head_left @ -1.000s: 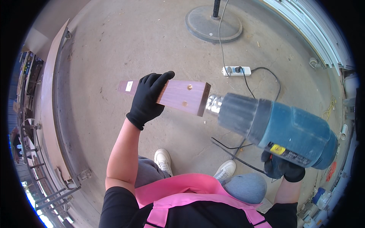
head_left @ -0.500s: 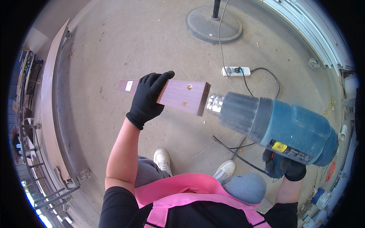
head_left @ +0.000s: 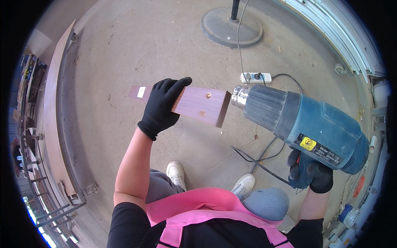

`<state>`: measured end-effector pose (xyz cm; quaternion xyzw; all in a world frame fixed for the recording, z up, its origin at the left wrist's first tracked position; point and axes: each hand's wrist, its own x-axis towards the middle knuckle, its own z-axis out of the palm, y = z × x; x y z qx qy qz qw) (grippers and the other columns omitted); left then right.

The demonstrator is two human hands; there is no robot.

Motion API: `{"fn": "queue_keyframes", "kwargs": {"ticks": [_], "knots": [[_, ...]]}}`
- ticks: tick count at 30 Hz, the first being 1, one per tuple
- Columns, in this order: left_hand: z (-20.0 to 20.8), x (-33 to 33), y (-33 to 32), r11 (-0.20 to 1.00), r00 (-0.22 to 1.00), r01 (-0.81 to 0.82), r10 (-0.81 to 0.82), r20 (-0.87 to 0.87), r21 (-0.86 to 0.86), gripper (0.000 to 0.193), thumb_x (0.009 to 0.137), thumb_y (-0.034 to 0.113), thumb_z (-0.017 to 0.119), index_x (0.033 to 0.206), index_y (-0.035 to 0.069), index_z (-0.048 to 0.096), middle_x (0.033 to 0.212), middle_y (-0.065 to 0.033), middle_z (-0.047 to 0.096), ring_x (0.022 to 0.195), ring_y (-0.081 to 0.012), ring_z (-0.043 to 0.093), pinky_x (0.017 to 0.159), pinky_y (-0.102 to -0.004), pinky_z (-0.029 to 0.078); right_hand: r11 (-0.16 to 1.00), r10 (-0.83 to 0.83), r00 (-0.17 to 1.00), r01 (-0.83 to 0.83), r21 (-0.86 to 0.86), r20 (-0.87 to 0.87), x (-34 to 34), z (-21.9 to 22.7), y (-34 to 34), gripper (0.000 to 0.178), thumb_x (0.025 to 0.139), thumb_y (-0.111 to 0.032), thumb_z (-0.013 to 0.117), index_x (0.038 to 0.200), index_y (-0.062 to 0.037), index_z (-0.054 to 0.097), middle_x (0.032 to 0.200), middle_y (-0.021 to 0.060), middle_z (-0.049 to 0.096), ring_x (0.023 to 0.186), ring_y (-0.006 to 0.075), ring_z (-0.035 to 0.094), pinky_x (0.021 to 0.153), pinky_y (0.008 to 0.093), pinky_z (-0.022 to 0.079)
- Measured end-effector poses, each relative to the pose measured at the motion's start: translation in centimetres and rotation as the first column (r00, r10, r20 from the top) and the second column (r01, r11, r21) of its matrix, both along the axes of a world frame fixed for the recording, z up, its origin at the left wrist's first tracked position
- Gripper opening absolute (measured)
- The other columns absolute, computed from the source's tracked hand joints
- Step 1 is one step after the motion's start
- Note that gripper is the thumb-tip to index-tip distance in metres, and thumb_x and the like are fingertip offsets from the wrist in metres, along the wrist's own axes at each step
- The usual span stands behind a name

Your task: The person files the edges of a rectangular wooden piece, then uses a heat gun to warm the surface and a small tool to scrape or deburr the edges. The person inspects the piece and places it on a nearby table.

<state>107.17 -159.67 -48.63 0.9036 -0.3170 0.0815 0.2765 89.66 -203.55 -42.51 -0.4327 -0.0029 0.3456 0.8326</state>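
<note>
My left hand, in a black glove, is wrapped round a reddish-purple wooden board. Two round holes show near the board's right end, and a small white label sticks to its far left part. My right hand, gloved in black too, grips the handle of a blue heat gun. The gun's ribbed dark collar and silver nozzle point left at the board's end face. A small gap appears between the nozzle and the upper corner of that face.
A white power strip with plugs lies on the floor beyond the gun. Its black cord loops near my shoes. Farther off stands a round metal base with a pole. A long wheeled board runs along the left.
The heat gun has moved up, its nozzle rising from the middle to the upper part of the board's end. The board has barely shifted.
</note>
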Motion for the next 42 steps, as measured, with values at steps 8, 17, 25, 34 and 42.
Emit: {"fn": "queue_keyframes", "kwargs": {"ticks": [8, 17, 25, 34, 42], "knots": [[-0.1, 0.1, 0.2, 1.0, 1.0, -0.014, 0.015, 0.023, -0.02, 0.066, 0.07, -0.001, 0.069, 0.134, 0.009, 0.054, 0.116, -0.0132, 0.061, 0.111, -0.0347, 0.056, 0.1, -0.0414, 0.042, 0.921, -0.22, 0.771, 0.365, 0.132, -0.597, -2.3, 0.7, 1.0, 0.071, 0.09, -0.032, 0.069, 0.146, -0.0017, 0.036, 0.12, 0.0335, 0.057, 0.096, 0.0406, 0.067, 0.078, 0.0453, 0.057], [0.1, -0.1, -0.3, 0.999, 0.997, 0.001, 0.002, 0.074, -0.038, 0.062, 0.071, -0.003, 0.068, 0.131, 0.011, 0.056, 0.105, -0.0102, 0.063, 0.102, -0.0328, 0.058, 0.095, -0.0412, 0.044, 0.973, -0.087, 0.848, 0.186, 0.14, -0.523, -1.4, 1.0, 0.6, 0.071, 0.096, -0.037, 0.058, 0.148, 0.0018, 0.029, 0.136, 0.0357, 0.04, 0.123, 0.0443, 0.049, 0.094, 0.0419, 0.053], [0.3, -0.2, -0.1, 1.0, 1.0, 0.001, 0.0, 0.028, -0.011, 0.065, 0.07, -0.001, 0.07, 0.132, 0.008, 0.055, 0.115, -0.0127, 0.061, 0.111, -0.0341, 0.056, 0.099, -0.0415, 0.042, 0.939, -0.322, 0.941, 0.303, -0.162, -0.108, -0.6, 2.5, 2.9, 0.072, 0.078, -0.016, 0.082, 0.136, 0.0057, 0.044, 0.102, 0.0267, 0.065, 0.072, 0.0322, 0.072, 0.06, 0.0391, 0.061], [0.1, -0.2, -0.1, 0.998, 0.996, -0.017, 0.022, 0.084, -0.058, 0.063, 0.071, -0.003, 0.067, 0.131, 0.011, 0.055, 0.106, -0.0101, 0.063, 0.104, -0.0324, 0.057, 0.096, -0.0413, 0.043, 0.83, 0.065, 0.883, 0.211, 0.517, -0.464, -3.5, -0.6, -1.1, 0.08, 0.097, -0.047, 0.045, 0.151, 0.0054, 0.016, 0.142, 0.0358, 0.033, 0.127, 0.0465, 0.045, 0.1, 0.0438, 0.049], [0.4, -0.4, -0.2, 0.999, 0.997, -0.003, 0.006, 0.072, -0.036, 0.063, 0.071, -0.003, 0.068, 0.131, 0.01, 0.055, 0.105, -0.0103, 0.063, 0.103, -0.0325, 0.058, 0.095, -0.0414, 0.044, 0.97, -0.231, 0.972, 0.234, -0.062, 0.043, -1.9, 1.3, 1.4, 0.076, 0.082, -0.019, 0.079, 0.142, 0.0018, 0.038, 0.11, 0.0294, 0.062, 0.091, 0.0352, 0.069, 0.076, 0.0417, 0.059]]}}
